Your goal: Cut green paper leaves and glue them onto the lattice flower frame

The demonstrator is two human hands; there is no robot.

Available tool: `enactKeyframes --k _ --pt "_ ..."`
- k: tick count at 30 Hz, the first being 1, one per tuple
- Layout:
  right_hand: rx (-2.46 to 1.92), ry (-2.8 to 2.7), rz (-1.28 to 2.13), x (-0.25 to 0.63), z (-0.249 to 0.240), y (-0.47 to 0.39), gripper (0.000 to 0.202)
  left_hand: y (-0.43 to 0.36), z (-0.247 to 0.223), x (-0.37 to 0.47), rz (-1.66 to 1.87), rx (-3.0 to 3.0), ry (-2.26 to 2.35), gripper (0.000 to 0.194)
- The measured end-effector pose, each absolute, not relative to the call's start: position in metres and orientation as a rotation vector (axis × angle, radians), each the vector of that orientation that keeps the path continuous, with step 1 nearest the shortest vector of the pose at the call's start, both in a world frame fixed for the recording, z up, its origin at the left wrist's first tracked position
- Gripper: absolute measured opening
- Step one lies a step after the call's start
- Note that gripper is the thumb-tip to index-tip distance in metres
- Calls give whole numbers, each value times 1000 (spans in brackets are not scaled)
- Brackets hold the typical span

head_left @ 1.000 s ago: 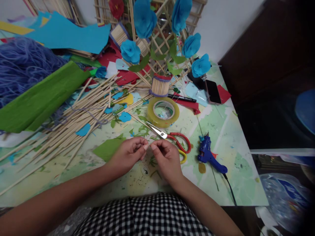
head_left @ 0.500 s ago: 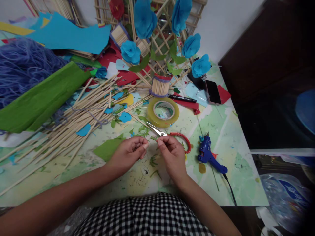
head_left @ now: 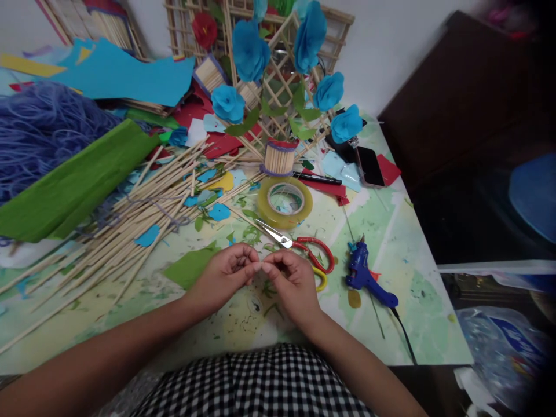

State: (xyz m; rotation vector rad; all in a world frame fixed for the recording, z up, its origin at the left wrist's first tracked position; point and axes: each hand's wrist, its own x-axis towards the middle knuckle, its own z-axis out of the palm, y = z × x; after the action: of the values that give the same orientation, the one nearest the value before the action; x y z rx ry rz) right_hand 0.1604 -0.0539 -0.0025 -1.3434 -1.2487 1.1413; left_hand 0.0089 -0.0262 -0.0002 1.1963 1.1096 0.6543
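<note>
My left hand [head_left: 230, 272] and my right hand [head_left: 293, 281] meet fingertip to fingertip above the front middle of the table. Both are closed in a pinch; whatever lies between the fingertips is too small to make out. Just beyond my right hand lie scissors [head_left: 284, 241] with one red and one yellow handle loop, blades apart. A green paper piece [head_left: 189, 267] is beside my left hand, partly behind it. Small green paper scraps [head_left: 271, 310] lie on the table below the fingers. A roll of clear tape [head_left: 264, 211] rests flat behind the scissors.
Thin wooden sticks [head_left: 125, 231] spread across the left, beside green crepe paper [head_left: 78, 179] and purple string [head_left: 47, 127]. At the back stands a stick lattice with blue paper flowers [head_left: 249, 49]. A blue glue gun [head_left: 367, 275] and a phone [head_left: 370, 166] lie on the right.
My right hand has moved left and slightly down, so its fingertips now meet those of my left hand. More of the scissors' handles shows. The camera view has shifted slightly.
</note>
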Motion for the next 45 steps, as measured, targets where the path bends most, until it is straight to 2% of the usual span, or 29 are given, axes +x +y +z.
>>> enactKeyframes --k 7,12,17,32,35,39,45 --pt "-1315 -1107 1278 162 -9 -52 14 -28 -3 8 640 1165 1123 24" --pt "-1369 -1078 1107 164 -7 -50 11 -27 -3 8 590 943 1113 28" --pt "-1374 -1462 861 164 -4 -52 11 -26 -1 9 555 850 1058 32" --pt "-1371 -1539 839 162 -1 -57 12 -26 -4 7 528 953 1072 32" --pt "-1388 -1402 904 163 -3 -59 10 -28 -4 6 479 1079 962 34" --pt "-1188 -1251 1110 162 -3 -63 28 -31 -6 4 342 1127 747 44" --pt "-1097 -1221 1207 162 5 -66 25 -29 -9 6 193 1167 628 49"
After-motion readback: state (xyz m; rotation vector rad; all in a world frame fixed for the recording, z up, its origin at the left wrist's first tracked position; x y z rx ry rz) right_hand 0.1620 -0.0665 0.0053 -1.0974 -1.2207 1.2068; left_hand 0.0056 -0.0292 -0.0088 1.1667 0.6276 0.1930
